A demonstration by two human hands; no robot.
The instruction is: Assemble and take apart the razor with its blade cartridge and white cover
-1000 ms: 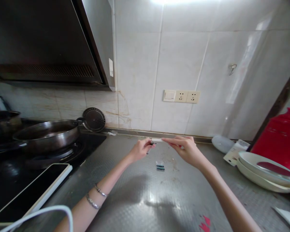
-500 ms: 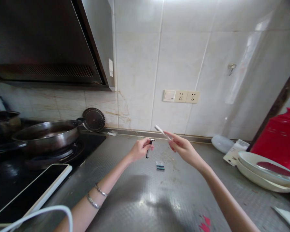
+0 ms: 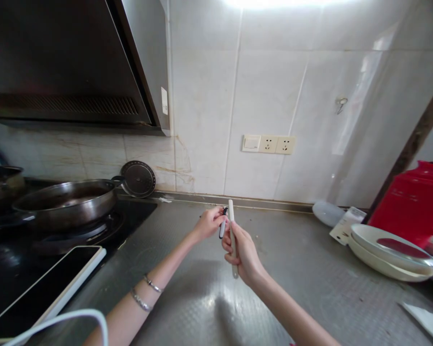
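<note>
Over the metal counter point(image 3: 198, 298), my left hand point(image 3: 208, 224) pinches a short grey-and-black tool point(image 3: 222, 228), held nearly upright with its dark head at the top. Close beside it, my right hand point(image 3: 246, 250) is wrapped round a slim off-white stick point(image 3: 231, 211). The stick stands almost vertical, and a small hole shows near its lower end. The two held things are side by side; whether they touch I cannot tell. The small clear packet with teal strips seen earlier is out of sight, likely behind my right hand.
Left are a steel pan point(image 3: 70, 199) on the black stove point(image 3: 137, 214), a phone-like slab point(image 3: 54, 293) and a white cable point(image 3: 82, 312). Stacked pale dishes point(image 3: 382, 262), a white card point(image 3: 348, 226) and a red container point(image 3: 407, 206) stand right. A range hood point(image 3: 75, 62) hangs upper left.
My right hand has moved left and down toward my left hand, turning the off-white stick from slanted to upright. My left hand stays nearly still with its tool.
</note>
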